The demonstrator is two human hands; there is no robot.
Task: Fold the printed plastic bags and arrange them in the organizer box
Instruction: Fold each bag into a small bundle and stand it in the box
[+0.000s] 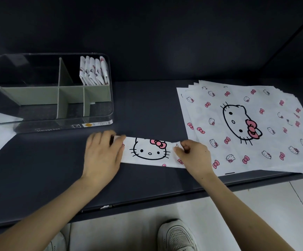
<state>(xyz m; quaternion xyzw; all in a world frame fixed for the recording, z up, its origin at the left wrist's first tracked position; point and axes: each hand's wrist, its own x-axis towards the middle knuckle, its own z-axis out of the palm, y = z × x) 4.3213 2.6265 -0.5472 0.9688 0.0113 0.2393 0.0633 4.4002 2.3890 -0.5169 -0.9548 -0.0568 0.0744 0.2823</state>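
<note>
The left hand (101,154) presses flat, fingers straight, on a folded bag strip (148,153); the right hand (195,155) fingers pinch its other end. The slick plastic could spring open if released.

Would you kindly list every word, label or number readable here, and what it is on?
"Storage box": low on the front of the clear organizer box.
The sticker beside it: print too small to read.
The folded bag and the stack of flat bags: cartoon prints only, no words.
</note>
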